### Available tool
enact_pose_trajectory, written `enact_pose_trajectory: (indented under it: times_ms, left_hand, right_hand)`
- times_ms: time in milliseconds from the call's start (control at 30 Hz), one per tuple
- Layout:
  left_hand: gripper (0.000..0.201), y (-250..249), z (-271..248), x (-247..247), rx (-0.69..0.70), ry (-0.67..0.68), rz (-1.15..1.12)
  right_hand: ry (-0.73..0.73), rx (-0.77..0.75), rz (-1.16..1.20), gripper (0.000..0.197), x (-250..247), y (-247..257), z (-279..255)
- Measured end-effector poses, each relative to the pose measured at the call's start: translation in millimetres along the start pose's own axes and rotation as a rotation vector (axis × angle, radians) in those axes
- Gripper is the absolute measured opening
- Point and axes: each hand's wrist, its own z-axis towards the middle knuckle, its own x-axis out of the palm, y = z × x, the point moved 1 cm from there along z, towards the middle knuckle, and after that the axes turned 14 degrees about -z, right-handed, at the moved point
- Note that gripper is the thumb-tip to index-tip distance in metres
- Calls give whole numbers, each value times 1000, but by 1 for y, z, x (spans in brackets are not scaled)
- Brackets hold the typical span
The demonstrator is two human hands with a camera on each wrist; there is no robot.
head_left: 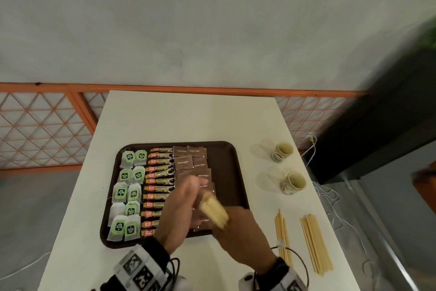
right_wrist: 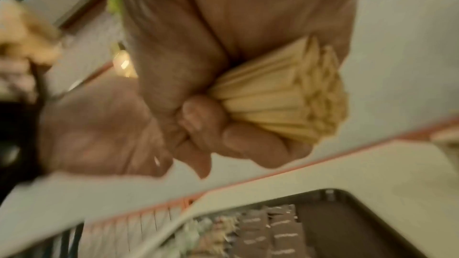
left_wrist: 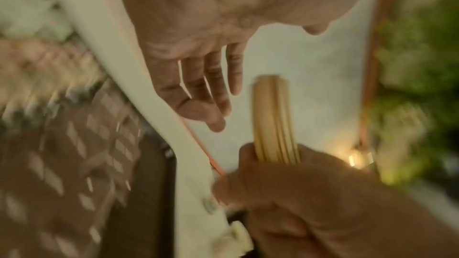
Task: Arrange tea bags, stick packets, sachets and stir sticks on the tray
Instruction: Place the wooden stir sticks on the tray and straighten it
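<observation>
A dark brown tray (head_left: 232, 168) on the white table holds two columns of green-labelled tea bags (head_left: 128, 187), a column of stick packets (head_left: 159, 181) and brown sugar sachets (head_left: 194, 161). My right hand (head_left: 238, 227) grips a bundle of wooden stir sticks (head_left: 214, 210) upright above the tray's near right part; the wrist views show the bundle (right_wrist: 285, 93) (left_wrist: 273, 119) fanned out of the fist. My left hand (head_left: 186, 198) (left_wrist: 198, 77) hovers beside it with fingers straight, holding nothing.
Two more piles of stir sticks (head_left: 283, 236) (head_left: 316, 243) lie on the table right of the tray. Two paper cups (head_left: 283, 151) (head_left: 293, 182) stand at the right edge. The tray's right strip (head_left: 226, 184) is bare. Cables hang off the table's right side.
</observation>
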Motion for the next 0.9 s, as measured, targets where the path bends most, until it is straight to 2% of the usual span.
enact_pose_trajectory:
  times_ms: [33,67,100,133,200,300,367,400,500,567,633,700,733,800,900]
  left_hand:
    - [57,1,0,-1,101,28,295]
    - [55,5,1,-2,169,53,574]
    - [55,15,3,-3,233,49,788]
    - [54,23,5,-3,286,37,876]
    - [48,33,12,-8,358,38,868]
    - [46,27,18,-16,456,219,782]
    - [44,23,18,-18,513,330,716]
    - [44,22,19,-18,515,347,705]
    - [41,21,32,-24,448,310,687]
    - [23,14,43,-36,375,178,640]
    - [18,7,45,-56,339,1,617]
    - [6,7,40,-76,295,-81,657]
    - [3,11,35,-82,232,-61,664]
    - [11,26,23,-93,90,28,639]
    - [12,46,9,-105,-77,48,598]
  right_hand:
    - [58,-2,-154,9,9,-1,3]
    - [97,-18,-284,16,20,-1,7]
    - [126,-52,-345,22,30,-1,9]
    - [152,-71,-361,26,35,4,10]
    - [236,-110,-250,27,32,14,9]
    - [497,8,227,31,19,15,6]
    - [606,75,324,39,13,9,4]
    - [631,61,371,38,12,6,3]
    - [665,29,634,14,7,2,10]
    - [610,81,650,4,2,-8,34]
    - [437,154,550,5,-2,-18,72]
    - [259,292,432,10,0,-30,118]
    - [197,349,378,9,4,-38,141]
    - [171,433,255,5,14,-51,184]
    - [107,530,105,19,27,-63,222]
